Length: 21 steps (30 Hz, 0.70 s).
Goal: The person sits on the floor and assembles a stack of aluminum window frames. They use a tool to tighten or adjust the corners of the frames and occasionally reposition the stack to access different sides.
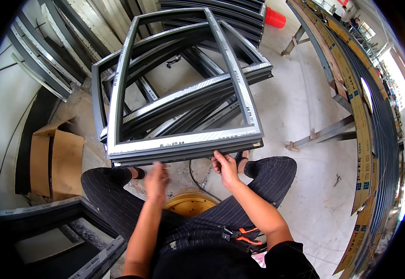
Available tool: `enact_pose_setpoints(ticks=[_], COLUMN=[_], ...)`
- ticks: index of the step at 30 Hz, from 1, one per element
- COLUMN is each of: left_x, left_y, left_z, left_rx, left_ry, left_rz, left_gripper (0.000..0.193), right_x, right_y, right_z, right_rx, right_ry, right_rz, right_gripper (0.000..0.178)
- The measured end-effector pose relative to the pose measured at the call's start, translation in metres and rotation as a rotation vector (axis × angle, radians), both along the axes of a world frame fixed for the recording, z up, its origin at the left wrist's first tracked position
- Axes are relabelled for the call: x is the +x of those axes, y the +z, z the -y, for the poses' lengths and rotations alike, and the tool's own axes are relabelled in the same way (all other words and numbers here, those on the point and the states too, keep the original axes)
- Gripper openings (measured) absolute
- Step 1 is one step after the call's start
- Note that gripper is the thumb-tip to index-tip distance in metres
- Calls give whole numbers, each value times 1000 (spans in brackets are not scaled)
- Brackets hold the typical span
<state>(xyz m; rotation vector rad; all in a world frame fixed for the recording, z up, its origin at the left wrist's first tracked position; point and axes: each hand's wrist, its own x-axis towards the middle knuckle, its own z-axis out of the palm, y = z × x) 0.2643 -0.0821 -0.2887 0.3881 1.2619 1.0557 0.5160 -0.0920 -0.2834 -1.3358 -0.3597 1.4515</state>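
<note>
A grey window frame (184, 141) with white protective film on its faces lies on top of a crossed stack of similar frames (239, 69). Its near side is just above my knees. My right hand (225, 168) is at the right part of this near edge, its fingers curled and the fingertips pressed to the dark lower profile. My left hand (157, 180) is just below the same edge, further left and smeared by motion. Whether it holds anything does not show. Orange-handled pliers (243, 236) lie on my lap.
A yellow round drum (190, 203) stands between my legs, with a black cable beside it. An open cardboard box (65, 162) sits at left, above another dark frame (39, 207). Long profiles rest on a metal rack (321, 135) at right. A red bucket (275, 17) stands behind the stack.
</note>
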Motion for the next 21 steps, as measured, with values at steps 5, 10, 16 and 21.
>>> enact_pose_setpoints(ticks=[5,10,16,21], left_x=[89,109,3,-115], left_y=[11,2,7,-6], left_z=[-3,-15,-13,-23], left_rx=[-50,-102,-39,38], left_ry=[-429,-278,42,340], left_rz=[123,201,133,153], left_gripper=[43,37,29,23], right_x=[-8,-2,1,-6], right_y=[-1,-5,-6,6], right_z=[-1,0,-1,-5], right_rx=[22,21,-12,-39], right_ry=[-37,2,-4,34], right_rz=[29,77,91,37], right_gripper=[32,33,34,34])
